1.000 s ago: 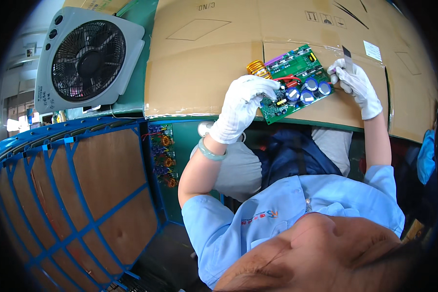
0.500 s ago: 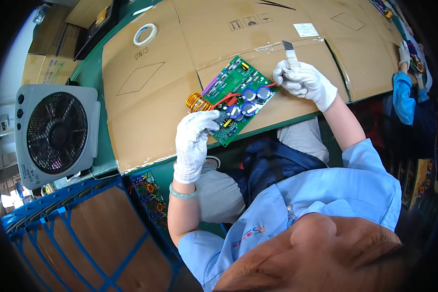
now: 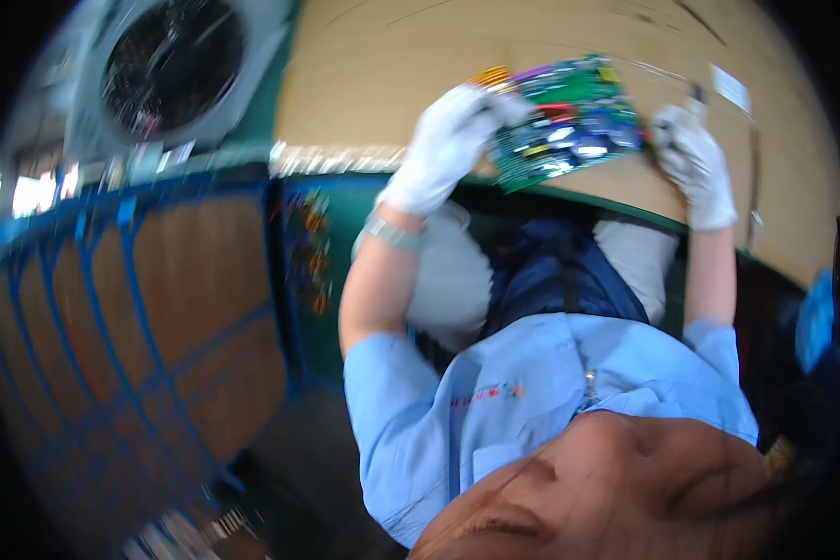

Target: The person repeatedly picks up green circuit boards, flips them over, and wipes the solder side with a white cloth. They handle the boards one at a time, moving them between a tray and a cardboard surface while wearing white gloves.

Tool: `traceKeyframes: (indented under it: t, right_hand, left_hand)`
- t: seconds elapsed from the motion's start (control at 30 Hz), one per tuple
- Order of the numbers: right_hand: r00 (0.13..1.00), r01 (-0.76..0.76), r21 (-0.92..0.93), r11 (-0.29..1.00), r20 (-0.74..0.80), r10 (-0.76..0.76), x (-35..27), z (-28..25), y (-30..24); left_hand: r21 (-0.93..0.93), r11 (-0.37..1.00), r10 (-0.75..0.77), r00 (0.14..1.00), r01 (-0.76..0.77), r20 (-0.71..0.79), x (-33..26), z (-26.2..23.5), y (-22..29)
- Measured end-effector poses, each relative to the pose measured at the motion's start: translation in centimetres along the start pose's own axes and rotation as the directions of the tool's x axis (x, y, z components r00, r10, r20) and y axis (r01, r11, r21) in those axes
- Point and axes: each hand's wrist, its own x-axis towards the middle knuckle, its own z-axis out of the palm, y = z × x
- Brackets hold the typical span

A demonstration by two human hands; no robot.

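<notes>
A green circuit board is held above the cardboard, tilted and blurred by motion. It carries blue capacitors, red wire and a copper-coloured coil at its upper left corner. My left hand, in a white glove, grips the board's left side, its fingers smeared beside the coil. In my gloved right hand is a knife with a short dark blade pointing up; its pale wrapped handle showed more clearly before. The right fingers are closed just off the board's right edge, near a red wire end.
Cardboard covers the green-edged bench, with a white label on it. A box fan stands at the upper left. Below is a blue-framed rack with brown panels, beside several boards with components. A blue sleeve shows far right.
The whole view has swung, so the fan, bench and hands sit higher and further right. The tape roll has left the picture. Both hands keep their hold on the board and the knife.
</notes>
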Motion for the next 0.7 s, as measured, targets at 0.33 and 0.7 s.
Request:
traceKeyframes:
  t: [0.33,0.7]
  right_hand:
    - [0.993,-0.055,-0.090,0.994,0.103,0.064,6.5,-11.2,4.4]
    - [0.994,0.040,-0.245,0.969,0.105,-0.015,7.9,-8.7,2.0]
  left_hand:
    - [0.166,0.977,0.172,0.952,-0.132,-0.254,1.6,1.2,-4.4]
    - [0.482,0.854,0.216,0.708,0.197,-0.672,3.6,5.6,-2.7]
